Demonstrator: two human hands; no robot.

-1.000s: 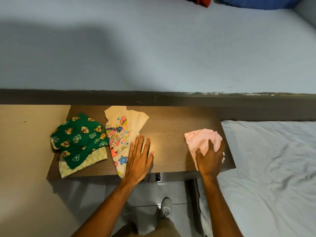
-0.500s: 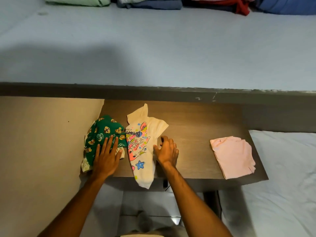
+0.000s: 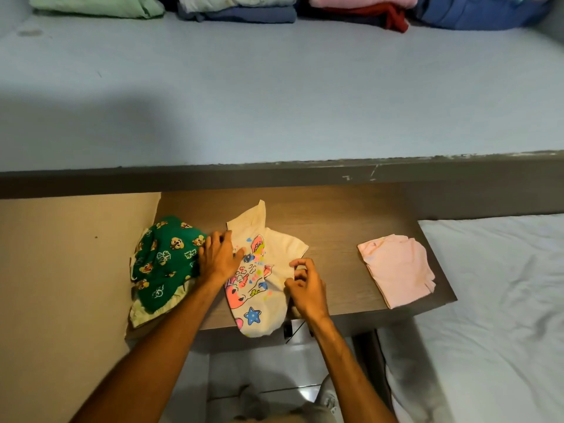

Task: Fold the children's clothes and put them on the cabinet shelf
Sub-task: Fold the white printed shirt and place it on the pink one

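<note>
A cream shirt (image 3: 268,264) with a bright cartoon print lies in the middle of the brown wooden shelf (image 3: 335,221), its lower end hanging over the front edge. My left hand (image 3: 218,261) grips the shirt's left edge with bent fingers, right beside a crumpled green patterned garment (image 3: 164,261) at the shelf's left end. My right hand (image 3: 305,290) pinches the shirt's right edge with curled fingers. A folded pink garment (image 3: 396,270) lies apart at the shelf's right end.
Above is a wide light-blue shelf (image 3: 274,96) with stacks of folded clothes (image 3: 238,10) along its back. A beige wall panel (image 3: 61,285) closes the left side. A bed with a white sheet (image 3: 494,300) lies to the right. Tiled floor and my shoes show below.
My right hand left the pink garment and came to the cream shirt's right edge. My left hand went to the green garment, then to the shirt's left edge. The view tilted up.
</note>
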